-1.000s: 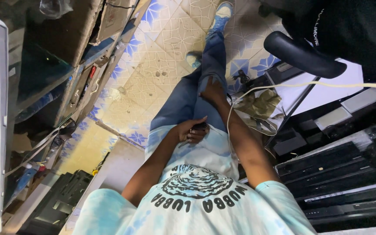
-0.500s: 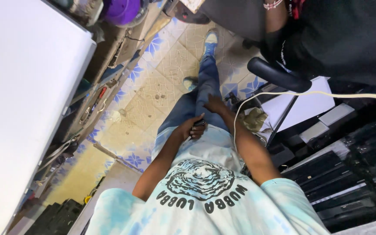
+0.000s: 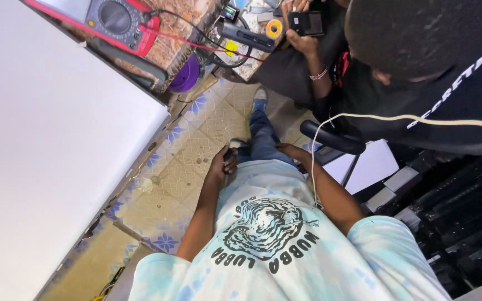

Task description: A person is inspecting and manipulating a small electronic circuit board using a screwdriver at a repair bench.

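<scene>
Patterned beige and blue floor tiles [image 3: 196, 150] fill the frame's middle. At centre, the left hand [image 3: 221, 166] curls around a small dark slim object [image 3: 228, 154] at the lap; it looks light and rigid, best gripped along its sides. The right hand [image 3: 284, 149] rests flat and empty on the blue-jeaned thigh [image 3: 263, 136], both arms hanging forward.

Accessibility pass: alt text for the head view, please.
Seated person's left hand holds a small dark object at the waist; right hand rests on the thigh. Beside them, another person works at a bench with a red multimeter.
</scene>
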